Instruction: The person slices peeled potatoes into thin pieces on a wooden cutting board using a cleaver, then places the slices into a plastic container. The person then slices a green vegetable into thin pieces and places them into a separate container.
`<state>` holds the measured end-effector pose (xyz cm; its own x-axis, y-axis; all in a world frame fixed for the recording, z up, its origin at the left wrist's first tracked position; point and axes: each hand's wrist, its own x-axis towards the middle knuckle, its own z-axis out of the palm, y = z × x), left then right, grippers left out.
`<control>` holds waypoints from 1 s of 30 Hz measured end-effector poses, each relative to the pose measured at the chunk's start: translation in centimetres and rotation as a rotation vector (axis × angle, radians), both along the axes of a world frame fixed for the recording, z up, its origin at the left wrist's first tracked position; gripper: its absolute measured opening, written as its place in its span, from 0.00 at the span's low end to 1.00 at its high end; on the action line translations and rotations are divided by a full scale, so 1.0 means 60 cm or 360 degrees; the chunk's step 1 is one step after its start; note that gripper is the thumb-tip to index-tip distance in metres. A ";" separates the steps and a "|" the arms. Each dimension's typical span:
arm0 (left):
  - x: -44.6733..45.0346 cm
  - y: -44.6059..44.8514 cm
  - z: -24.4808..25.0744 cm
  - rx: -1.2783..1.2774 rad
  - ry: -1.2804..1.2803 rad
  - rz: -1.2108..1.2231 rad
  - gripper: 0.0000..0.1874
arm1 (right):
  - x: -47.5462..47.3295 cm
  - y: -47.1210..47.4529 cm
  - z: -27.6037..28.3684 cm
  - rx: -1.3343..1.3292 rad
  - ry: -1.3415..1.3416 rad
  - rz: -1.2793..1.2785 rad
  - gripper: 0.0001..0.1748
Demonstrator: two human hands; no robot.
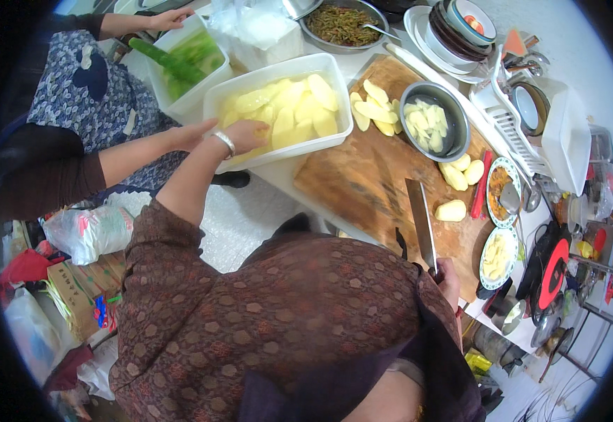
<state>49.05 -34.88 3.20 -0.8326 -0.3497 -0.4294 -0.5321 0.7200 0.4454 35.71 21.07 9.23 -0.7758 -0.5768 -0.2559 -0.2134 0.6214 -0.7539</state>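
My left hand [245, 136], with a silver bangle at the wrist, reaches over the near rim of a white plastic tub [344, 134]. Its fingers are among the peeled yellow potato pieces [285, 108] lying in liquid, and whether they grip one cannot be made out. At the board's near right edge, my right hand [447, 282] holds a cleaver [421, 224] by its handle, blade pointing away from me. The wooden cutting board [354, 169] carries long potato pieces [375, 108], a metal bowl [463, 132] with thin pale slices [425, 124], and several whole peeled potatoes [450, 211].
Another person's hand [193, 136] is beside my left wrist; their other hand [172, 18] touches a tub with green vegetables [190, 63]. Right of the board are a red-handled utensil [480, 184], two plates of food [498, 258] and a dish rack [507, 118]. A cooked-dish bowl [343, 24] stands behind.
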 end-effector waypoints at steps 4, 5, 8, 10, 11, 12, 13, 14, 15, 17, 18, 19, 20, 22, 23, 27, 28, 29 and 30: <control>-0.012 0.071 0.037 -0.0221 0.0551 0.0018 0.17 | -0.005 -0.030 0.011 0.0084 0.0306 0.0130 0.19; -0.017 0.095 0.050 -0.0183 0.0691 0.0097 0.15 | -0.006 -0.039 0.015 0.0093 0.0392 0.0174 0.19; -0.028 0.196 0.078 0.0205 0.0931 0.0170 0.10 | -0.027 -0.087 0.016 0.0317 0.0331 0.0240 0.19; -0.034 0.243 0.087 0.0486 0.0675 -0.0106 0.09 | -0.040 -0.128 0.011 0.0217 0.0472 0.0266 0.19; -0.041 0.257 0.084 0.0508 0.0703 -0.0206 0.09 | -0.049 -0.143 0.011 0.0286 0.0417 0.0311 0.18; -0.049 0.273 0.078 0.0529 0.0730 -0.0301 0.09 | -0.055 -0.159 0.009 0.0386 0.0374 0.0298 0.18; -0.055 0.284 0.066 0.0549 0.0758 -0.0393 0.09 | -0.059 -0.169 0.007 0.0392 0.0395 0.0312 0.18; -0.060 0.291 0.052 0.0681 0.0709 -0.0319 0.08 | -0.058 -0.171 0.007 0.0425 0.0360 0.0279 0.17; -0.066 0.293 0.037 0.0669 0.0729 -0.0315 0.08 | -0.056 -0.169 0.007 0.0393 0.0368 0.0265 0.17; -0.078 0.297 0.004 0.0745 0.0699 -0.0240 0.07 | -0.045 -0.152 0.005 0.0292 0.0397 0.0245 0.17; -0.093 0.300 -0.013 0.0918 0.0662 -0.0103 0.08 | -0.035 -0.132 0.006 0.0223 0.0430 0.0233 0.17; -0.111 0.304 -0.026 0.1121 0.0598 0.0070 0.08 | -0.024 -0.109 0.007 0.0163 0.0456 0.0220 0.17; -0.131 0.303 -0.035 0.1294 0.0441 0.0301 0.08 | -0.014 -0.087 0.006 0.0094 0.0416 0.0190 0.17; -0.182 0.310 -0.042 0.1411 0.0487 0.0432 0.11 | 0.009 -0.040 0.006 0.0117 0.0312 0.0072 0.18; -0.212 0.318 -0.041 0.1459 0.0462 0.0521 0.13 | 0.021 -0.018 0.006 0.0132 0.0262 0.0008 0.18; -0.304 0.359 -0.023 0.1381 0.0258 0.0479 0.20 | 0.071 0.051 0.005 0.0261 0.0198 -0.0290 0.19; -0.322 0.366 -0.017 0.1357 0.0224 0.0453 0.21 | 0.081 0.065 0.005 0.0277 0.0212 -0.0348 0.16; -0.339 0.373 -0.014 0.1354 0.0208 0.0431 0.23 | 0.090 0.077 0.004 0.0264 0.0209 -0.0395 0.15; -0.352 0.380 -0.013 0.1383 0.0217 0.0475 0.23 | 0.100 0.088 0.002 0.0253 0.0180 -0.0451 0.15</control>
